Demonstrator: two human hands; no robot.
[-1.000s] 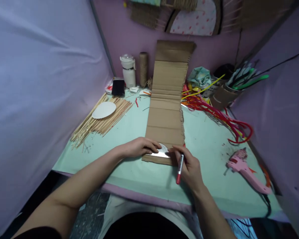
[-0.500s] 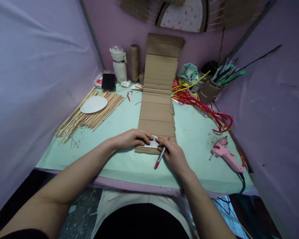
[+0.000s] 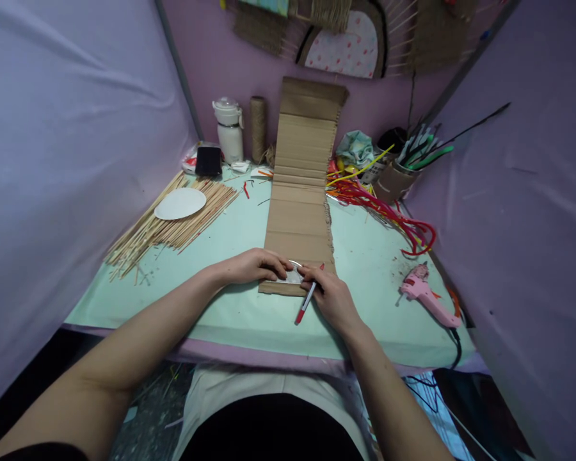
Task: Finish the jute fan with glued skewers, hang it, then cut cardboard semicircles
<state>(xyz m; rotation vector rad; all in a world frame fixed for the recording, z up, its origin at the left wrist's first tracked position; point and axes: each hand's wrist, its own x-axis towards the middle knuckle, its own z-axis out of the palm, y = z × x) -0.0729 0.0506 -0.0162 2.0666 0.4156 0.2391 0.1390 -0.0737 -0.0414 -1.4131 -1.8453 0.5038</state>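
Note:
A long strip of brown cardboard [image 3: 297, 221] lies on the table, its far end propped up against the wall. On its near end is a small white half-round piece [image 3: 294, 276] with a curved far edge. My left hand [image 3: 254, 266] holds this piece down from the left with bent fingers. From the other side, my right hand [image 3: 329, 291] touches its right end with the fingertips. A pen [image 3: 307, 302] with a red end slants through my right hand's closed fingers. Both palms partly hide the cardboard's near edge.
Thin wooden sticks [image 3: 177, 234] lie at left beneath a white oval [image 3: 180, 203]. A phone [image 3: 208, 161], a white bottle [image 3: 230, 137] and a twine roll [image 3: 258, 128] stand behind. Red pipe cleaners [image 3: 379, 211], a tool cup [image 3: 396, 182] and a pink glue gun [image 3: 429, 296] are at right.
The camera view has tilted up slightly and shifted, so more of the wall hanging shows. Both hands, the white piece and the pen keep nearly the same positions on the cardboard.

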